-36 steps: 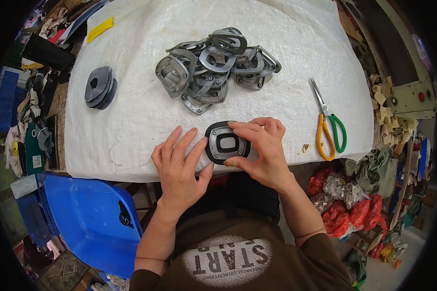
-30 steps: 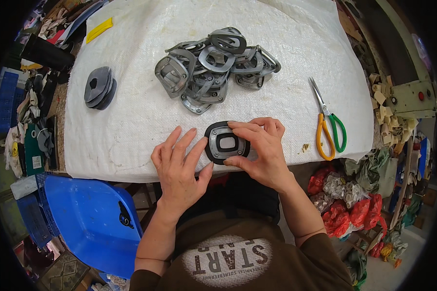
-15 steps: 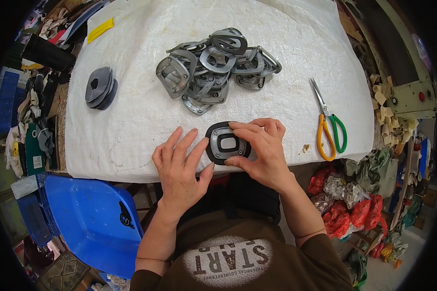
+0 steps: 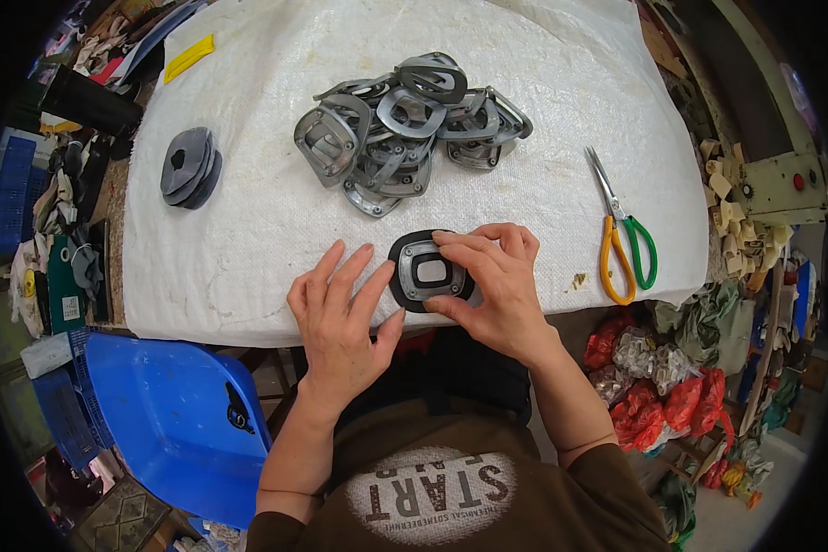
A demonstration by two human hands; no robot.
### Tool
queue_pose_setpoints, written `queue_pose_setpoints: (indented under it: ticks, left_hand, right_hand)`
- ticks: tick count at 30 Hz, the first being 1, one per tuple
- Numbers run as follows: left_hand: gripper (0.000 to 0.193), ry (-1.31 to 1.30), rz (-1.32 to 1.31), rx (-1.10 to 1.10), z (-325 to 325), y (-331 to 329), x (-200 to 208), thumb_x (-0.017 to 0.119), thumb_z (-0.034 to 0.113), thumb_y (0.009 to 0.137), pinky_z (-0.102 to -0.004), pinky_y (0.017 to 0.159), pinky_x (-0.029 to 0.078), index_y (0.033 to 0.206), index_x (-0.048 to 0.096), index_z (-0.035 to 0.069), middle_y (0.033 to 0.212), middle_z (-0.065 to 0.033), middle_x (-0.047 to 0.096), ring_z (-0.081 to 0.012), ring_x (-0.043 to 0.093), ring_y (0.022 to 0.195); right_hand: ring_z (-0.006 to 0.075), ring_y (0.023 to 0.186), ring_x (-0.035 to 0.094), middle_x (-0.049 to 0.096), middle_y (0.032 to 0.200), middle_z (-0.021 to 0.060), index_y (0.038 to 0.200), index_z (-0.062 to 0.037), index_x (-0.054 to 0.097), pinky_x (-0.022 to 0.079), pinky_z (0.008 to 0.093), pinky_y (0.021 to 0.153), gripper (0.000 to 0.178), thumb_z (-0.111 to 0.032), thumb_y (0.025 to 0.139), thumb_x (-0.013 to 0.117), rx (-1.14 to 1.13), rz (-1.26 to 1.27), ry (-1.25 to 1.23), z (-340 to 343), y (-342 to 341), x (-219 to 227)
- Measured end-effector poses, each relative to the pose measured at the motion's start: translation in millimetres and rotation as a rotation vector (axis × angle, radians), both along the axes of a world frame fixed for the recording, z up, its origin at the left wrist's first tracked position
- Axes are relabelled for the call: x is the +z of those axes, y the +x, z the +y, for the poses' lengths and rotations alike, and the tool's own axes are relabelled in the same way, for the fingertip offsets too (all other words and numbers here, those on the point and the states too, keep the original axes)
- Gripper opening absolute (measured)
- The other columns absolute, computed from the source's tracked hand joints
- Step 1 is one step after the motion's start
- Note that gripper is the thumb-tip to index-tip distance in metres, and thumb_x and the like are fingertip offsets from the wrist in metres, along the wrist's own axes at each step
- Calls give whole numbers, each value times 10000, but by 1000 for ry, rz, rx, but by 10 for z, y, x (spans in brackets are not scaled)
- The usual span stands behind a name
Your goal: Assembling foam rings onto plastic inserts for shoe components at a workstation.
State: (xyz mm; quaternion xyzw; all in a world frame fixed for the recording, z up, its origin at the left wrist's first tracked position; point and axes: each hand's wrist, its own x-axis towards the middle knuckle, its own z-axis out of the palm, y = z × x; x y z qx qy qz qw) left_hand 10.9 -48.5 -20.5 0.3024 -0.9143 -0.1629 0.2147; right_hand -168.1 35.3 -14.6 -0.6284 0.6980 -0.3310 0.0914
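Note:
A black oval ring with a grey frame-shaped piece on it (image 4: 428, 270) lies near the front edge of the white woven cloth (image 4: 267, 212). My right hand (image 4: 489, 287) pinches it, fingers along its top edge and thumb at its lower right. My left hand (image 4: 339, 317) rests flat on the cloth just left of it, fingers spread, thumb touching the ring's lower left edge. Behind it, a heap of several grey frame-shaped pieces (image 4: 405, 129) is piled mid-table.
A small stack of dark grey oval discs (image 4: 190, 167) sits at the left. Scissors with yellow and green handles (image 4: 622, 235) lie at the right. A yellow strip (image 4: 189, 57) lies far left. A blue plastic chair (image 4: 166, 419) stands below left; cluttered bags lie right.

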Motion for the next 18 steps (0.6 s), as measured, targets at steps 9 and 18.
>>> queue_pose_setpoints:
  ticks: [9,18]
  left_hand:
    - [453,-3,-40,-27,9,-4,58,668,129,660,-432,939,247,1107,618,187,1247,-109,466,-304,368,1193]
    - [494,96,35,-35,36,31,119,647,91,684,-424,938,266,1170,571,138,1227,-134,466,-310,398,1161]
  right_hand:
    - [205,993,489,588,1094,-17,1035,-108,586,210,473,955,516,-261,575,764,-2,123,81,-11,13,79]
    - [242,1047,477,590,1144,-15,1063,-114,556,172,472,993,560,-252,569,782,-11,78,15,43,-2,-30]
